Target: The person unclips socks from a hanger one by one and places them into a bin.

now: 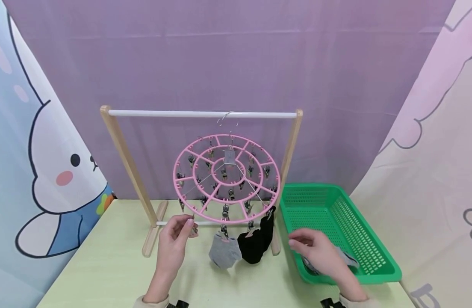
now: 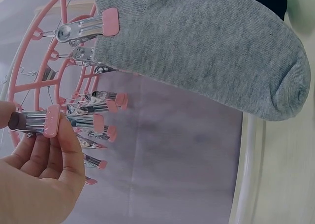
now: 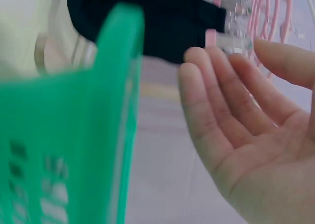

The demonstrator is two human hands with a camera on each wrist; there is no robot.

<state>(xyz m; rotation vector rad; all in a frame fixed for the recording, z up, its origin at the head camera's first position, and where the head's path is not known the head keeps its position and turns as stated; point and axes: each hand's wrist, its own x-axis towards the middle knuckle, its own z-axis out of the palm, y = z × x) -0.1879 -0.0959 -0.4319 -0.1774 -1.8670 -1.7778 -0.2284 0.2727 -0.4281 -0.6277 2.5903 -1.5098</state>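
Two hands at work over a pale counter [image 1: 86, 261]. Left hand [image 1: 174, 241] at the near left edge of a pink round hanger [image 1: 226, 222], thumb and fingers pinching one metal clip [image 2: 35, 121] with pink tips; the clip's mouth has no cloth in it. Right hand [image 1: 317, 250] holds nothing: fingers gently curved and side by side, thumb standing apart, above the near left part of a green basket [image 1: 370, 235]. Some grayish cloth [image 1: 347, 257] lies in the basket, partly hidden by that hand. Hanger hangs by a metal hook from the white bar [image 1: 163, 114] of a stand with wooden posts [image 1: 128, 167]; more clips dangle all round its rings. Gray sock [image 1: 225, 251] clipped at the hanger's near side, to the right of the left hand, toe hanging down. Black sock cloth [image 1: 255, 244] just right of it, gripped by clips along its upper edge; cannot tell whether one piece or two. Basket sits on the counter, right of the stand. Purple curtain [image 1: 240, 64] behind; a printed cloth [image 1: 66, 179] with a white cartoon animal on the left.
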